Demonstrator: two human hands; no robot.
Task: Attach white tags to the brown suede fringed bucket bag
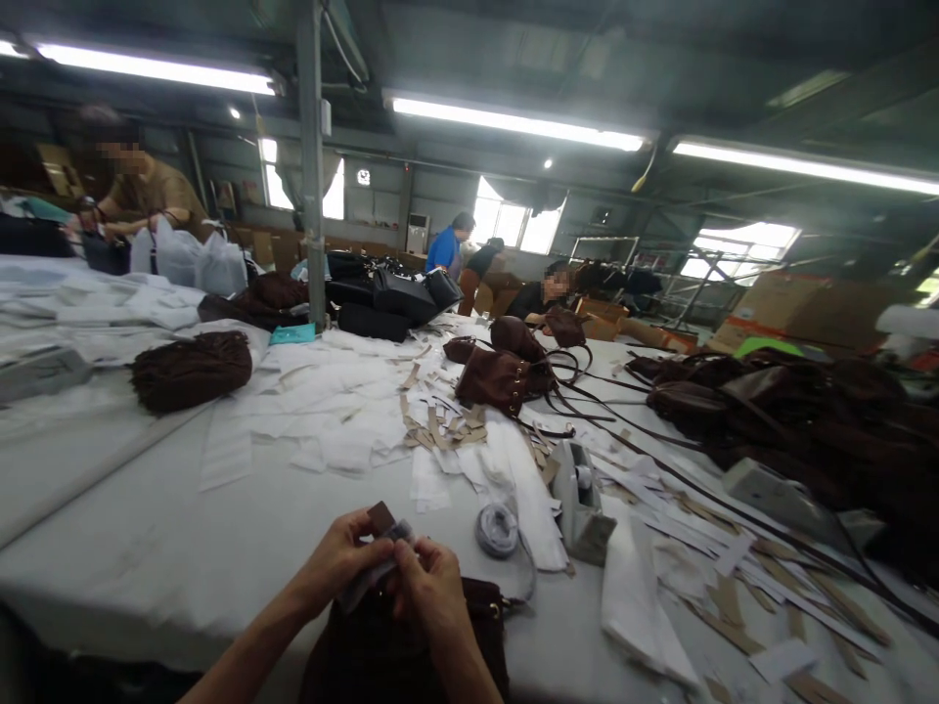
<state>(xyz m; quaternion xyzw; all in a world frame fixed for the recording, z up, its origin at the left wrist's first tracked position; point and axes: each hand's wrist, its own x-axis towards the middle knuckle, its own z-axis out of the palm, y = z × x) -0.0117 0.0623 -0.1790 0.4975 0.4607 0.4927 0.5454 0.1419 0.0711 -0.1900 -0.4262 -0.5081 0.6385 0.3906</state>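
A dark brown bag (pixel 348 660) lies at the table's near edge, in front of me and below both hands. Above its top, my left hand (pixel 352 555) is closed on a small brown flat piece (pixel 380 517) that sticks up past the fingertips. Crumpled greyish see-through film (pixel 400 531) shows between the two hands. My right hand (pixel 432 584) pinches at this film, its fingertips almost meeting those of the left. A metal ring shows at the bag's right corner, where a grey strap runs toward a coiled grey strap (pixel 497 531).
A tape dispenser (pixel 585 513) stands right of the coil, among white foam sheets (pixel 520 489) and brown paper strips (pixel 444 427). Further back lie brown bags (pixel 491 379), a brown bundle (pixel 192 372) and black bags (pixel 396 298). Dark bags (pixel 807 411) pile up at right. Several people work behind.
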